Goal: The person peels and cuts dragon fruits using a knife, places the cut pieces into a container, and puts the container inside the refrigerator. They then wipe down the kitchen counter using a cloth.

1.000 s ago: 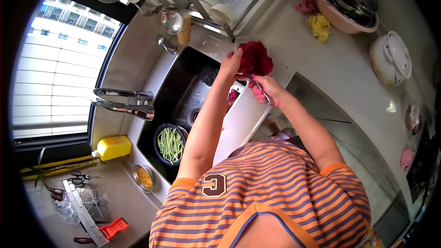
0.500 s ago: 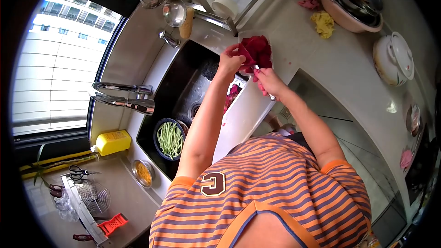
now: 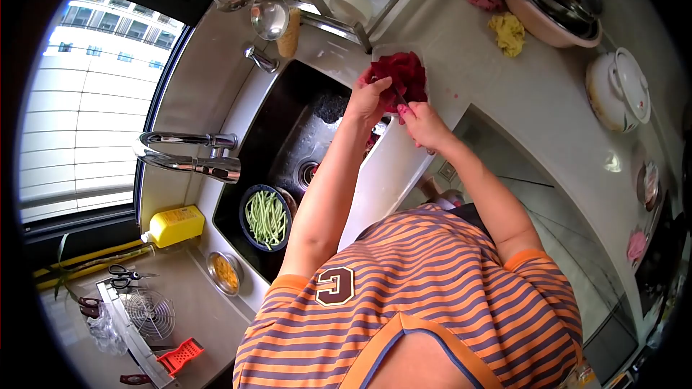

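Over the counter just past the sink's corner, my left hand [image 3: 369, 99] is closed on a dark red piece, with the thumb along its near side. Whether it is beetroot or a fruit, I cannot tell. My right hand [image 3: 424, 125] grips a small knife [image 3: 399, 94], its blade pointing toward the left thumb. Beneath and beyond both hands is a heap of dark red pieces [image 3: 409, 75] in a pale container, mostly hidden. My fingertips are stained red. Red scraps [image 3: 372, 142] lie at the sink edge, partly behind my left arm.
The black sink [image 3: 285, 112] holds a bowl of green beans [image 3: 266, 217]. A chrome faucet [image 3: 216, 166] reaches over it. A dish rack [image 3: 335, 29], yellow cloth [image 3: 508, 34], stacked basins [image 3: 522, 11] and lidded pot [image 3: 613, 94] stand around. Scissors [image 3: 126, 274] lie lower left.
The knife has moved up and left toward the left thumb. My left hand has turned, tipping the dark red piece, and the left forearm has shifted slightly right, covering more of the scraps.
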The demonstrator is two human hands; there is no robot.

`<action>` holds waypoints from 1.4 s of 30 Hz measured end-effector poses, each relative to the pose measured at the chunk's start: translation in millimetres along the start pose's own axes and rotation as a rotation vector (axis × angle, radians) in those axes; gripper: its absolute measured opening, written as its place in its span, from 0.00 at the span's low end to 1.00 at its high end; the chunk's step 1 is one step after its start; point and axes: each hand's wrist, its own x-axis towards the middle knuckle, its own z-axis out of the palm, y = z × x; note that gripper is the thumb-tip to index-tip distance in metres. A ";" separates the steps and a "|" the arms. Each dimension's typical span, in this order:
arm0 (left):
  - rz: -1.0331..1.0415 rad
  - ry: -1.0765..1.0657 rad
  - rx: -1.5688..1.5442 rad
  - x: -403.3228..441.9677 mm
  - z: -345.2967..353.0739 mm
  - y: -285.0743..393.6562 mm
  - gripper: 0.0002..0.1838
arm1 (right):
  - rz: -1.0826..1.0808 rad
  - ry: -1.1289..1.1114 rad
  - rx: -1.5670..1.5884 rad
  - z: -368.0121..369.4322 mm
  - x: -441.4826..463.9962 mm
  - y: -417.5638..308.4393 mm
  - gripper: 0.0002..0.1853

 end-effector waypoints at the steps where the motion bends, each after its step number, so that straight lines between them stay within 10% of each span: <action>1: -0.022 -0.002 -0.018 -0.6 -1.3 1.1 0.15 | 0.029 -0.033 0.060 -1.6 1.0 1.2 0.19; 23: 0.088 0.349 0.821 20.3 1.0 12.8 0.10 | 0.004 0.115 -0.262 -56.0 1.1 -19.0 0.22; 31: 0.086 -0.008 0.545 49.4 1.4 23.0 0.24 | -0.029 0.085 -0.416 -83.3 -17.1 -15.3 0.22; 37: 0.566 0.167 1.093 24.9 -16.7 0.8 0.20 | -0.193 -0.036 -0.623 -95.0 -30.8 -20.3 0.19; 42: 0.486 0.366 1.459 -21.1 -4.0 -19.0 0.22 | -0.210 -0.122 -0.823 -94.1 -27.5 -37.2 0.16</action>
